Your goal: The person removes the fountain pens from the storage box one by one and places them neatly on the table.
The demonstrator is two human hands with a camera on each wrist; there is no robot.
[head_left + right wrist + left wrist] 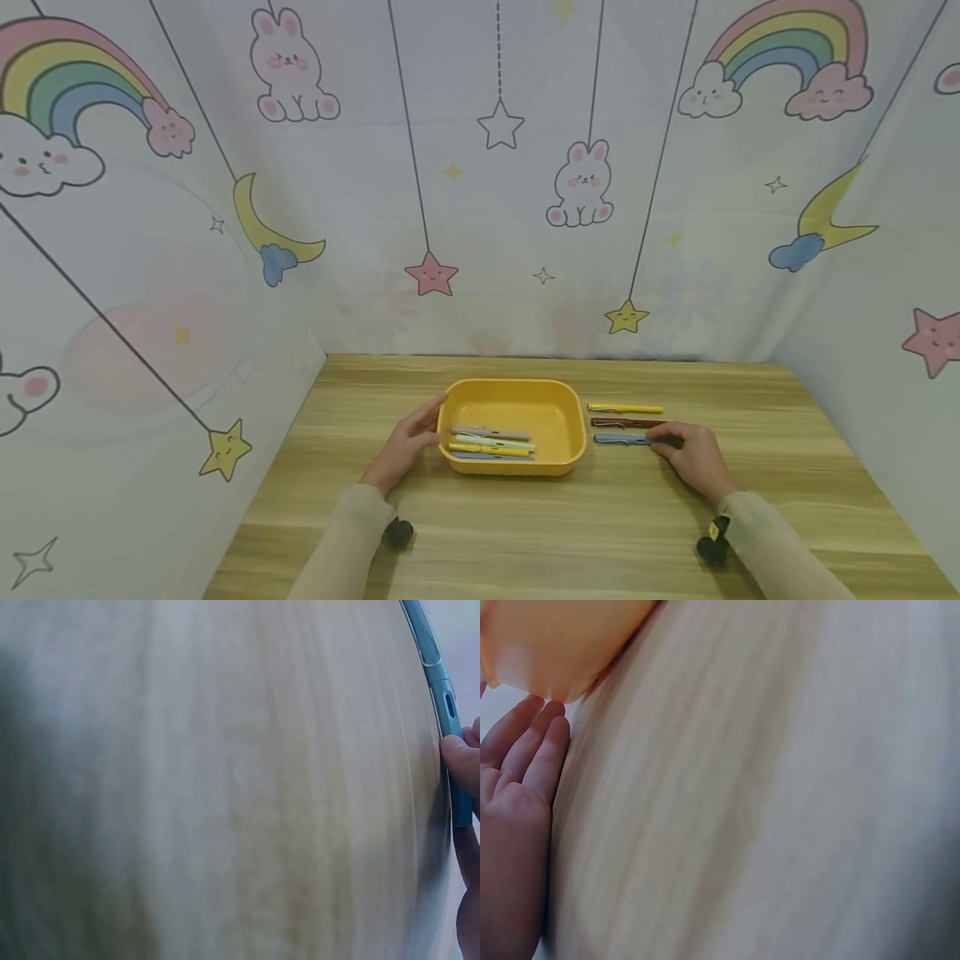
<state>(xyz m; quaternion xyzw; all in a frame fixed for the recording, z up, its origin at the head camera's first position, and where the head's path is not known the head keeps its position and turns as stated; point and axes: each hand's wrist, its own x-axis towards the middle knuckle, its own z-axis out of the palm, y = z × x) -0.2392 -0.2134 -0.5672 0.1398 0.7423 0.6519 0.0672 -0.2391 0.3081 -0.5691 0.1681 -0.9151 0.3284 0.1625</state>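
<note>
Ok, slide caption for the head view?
Left hand touches a yellow tray of pens; right hand pinches a blue pen beside it.

Smooth plastic over wood grain, with matt cloth all round.
The yellow tray (517,469), at six o'clock from the middle of the head view, looks like smooth, softly glossy moulded plastic. At its three o'clock, the blue pen (621,439), dark red pen (626,423) and yellow pen (630,409) have smooth plastic-looking barrels and metal-looking clips; the pens inside (491,449), towards seven o'clock, look smooth too. The tabletop (540,533) shows streaky wood grain with low sheen. From nine through twelve to three o'clock hangs printed cloth (510,200), matt and faintly creased. The sleeves (341,533), at seven and five o'clock, are matt fabric.
</note>
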